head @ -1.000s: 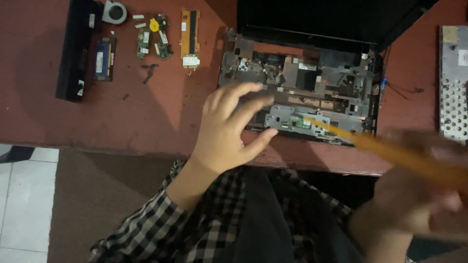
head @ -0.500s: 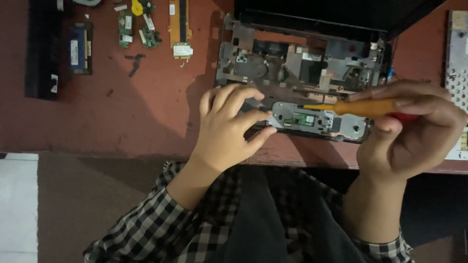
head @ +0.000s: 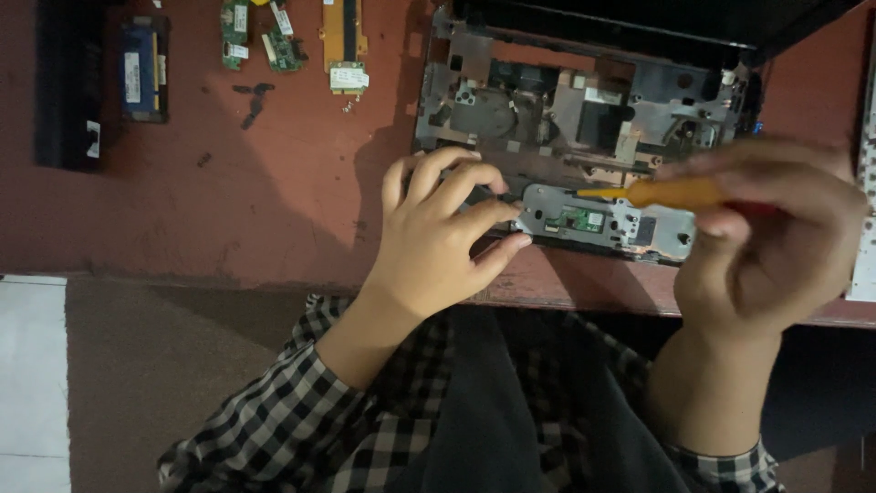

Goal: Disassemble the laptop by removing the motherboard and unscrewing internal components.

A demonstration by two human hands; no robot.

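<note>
Bracing our left hand (head: 438,242) with fingers spread on the laptop chassis (head: 584,119) near the worktop (head: 274,201) edge, our right hand (head: 776,237) fingers clamp an orange screwdriver (head: 657,193).

This looks like a makeshift electronics repair spot in a home or small workshop. A worn reddish table (head: 274,210) holds an opened laptop (head: 584,119) at upper centre, with loose circuit boards (head: 265,36) at upper left. White floor tiles (head: 32,383) show at lower left.
</note>
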